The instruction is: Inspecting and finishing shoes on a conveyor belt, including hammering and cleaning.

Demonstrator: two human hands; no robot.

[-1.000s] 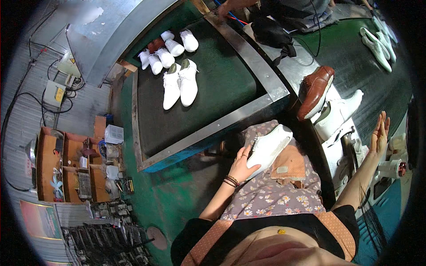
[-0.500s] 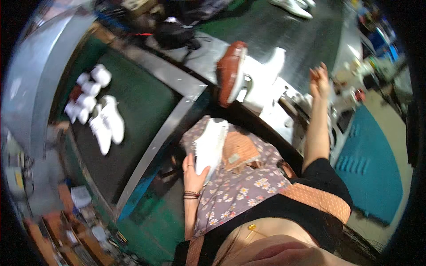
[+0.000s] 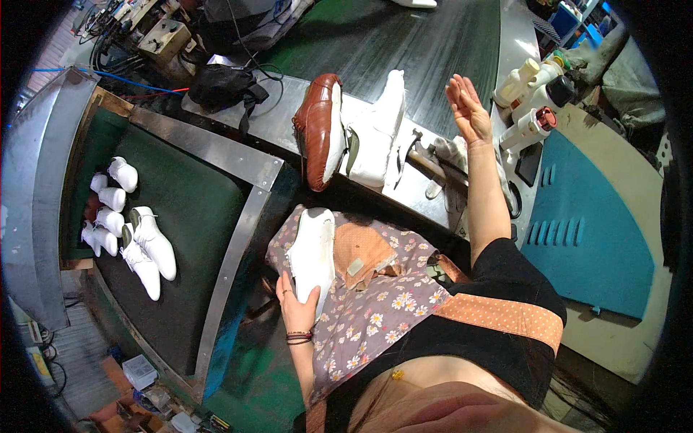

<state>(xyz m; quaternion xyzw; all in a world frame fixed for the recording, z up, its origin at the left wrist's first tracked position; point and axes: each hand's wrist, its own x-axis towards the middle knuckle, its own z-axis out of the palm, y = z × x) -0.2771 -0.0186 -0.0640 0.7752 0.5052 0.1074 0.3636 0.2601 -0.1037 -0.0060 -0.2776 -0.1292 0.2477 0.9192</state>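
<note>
A white shoe (image 3: 310,252) lies on the flowered apron (image 3: 393,310) over my lap, its toe toward me. My left hand (image 3: 296,307) is closed around the toe end, thumb on one side and fingers on the other. My right hand (image 3: 471,115) is raised over the far right of the metal bench (image 3: 426,206), fingers stretched out and nothing in it. Nearest to it on the bench are a wooden-handled tool (image 3: 427,166) and white bottles (image 3: 521,130). Left of those, a brown shoe (image 3: 317,133) and a white shoe (image 3: 368,155) sit side by side.
At left, a dark belt (image 3: 188,289) with a metal rim carries several white shoes (image 3: 151,249). Another green-black belt (image 3: 433,43) runs beyond the bench. A blue vented panel (image 3: 577,231) stands at right. A black bag (image 3: 224,90) with cords lies at the bench's far left.
My view has shifted, so the bench and belts appear further left. My right hand's fingers are straighter than before. The left hand keeps its hold on the white shoe.
</note>
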